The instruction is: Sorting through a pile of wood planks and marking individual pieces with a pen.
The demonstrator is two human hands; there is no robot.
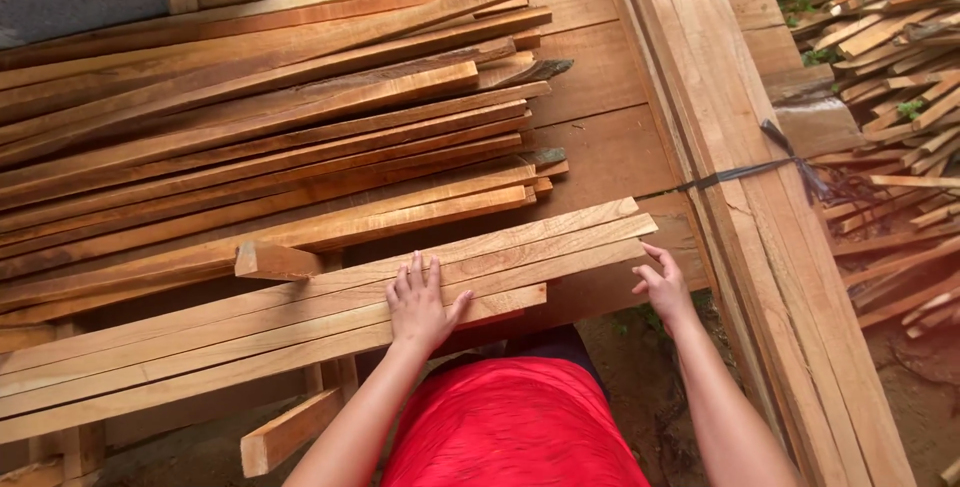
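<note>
A row of long, pale reddish-brown sawn wooden slats (300, 332) lay side by side along the near edge of the rough timber workbench (600, 77), their right ends reaching toward its right side. The left hand (418, 305) rested flat on top of these slats near the middle of the near edge, palm down, fingers straight and slightly spread, clamped on nothing. The right hand (662, 287) was at the slats' right ends, fingers loosely apart and half curled, the fingertips touching or just beside the end of the farthest slat; whether it gripped anything could not be told.

Behind the row, a short wooden offcut block (275, 261) sat on the bench. Farther back, a large loose stack of longer reddish wooden strips (260, 137) covered the left and middle of the bench. Along the right edge ran a bundle of long planks bound with a dark strap (740, 173). Beyond that edge, a heap of scrap wooden pieces (890, 67) lay on the ground. The person's red shirt (510, 427) showed below the near edge.
</note>
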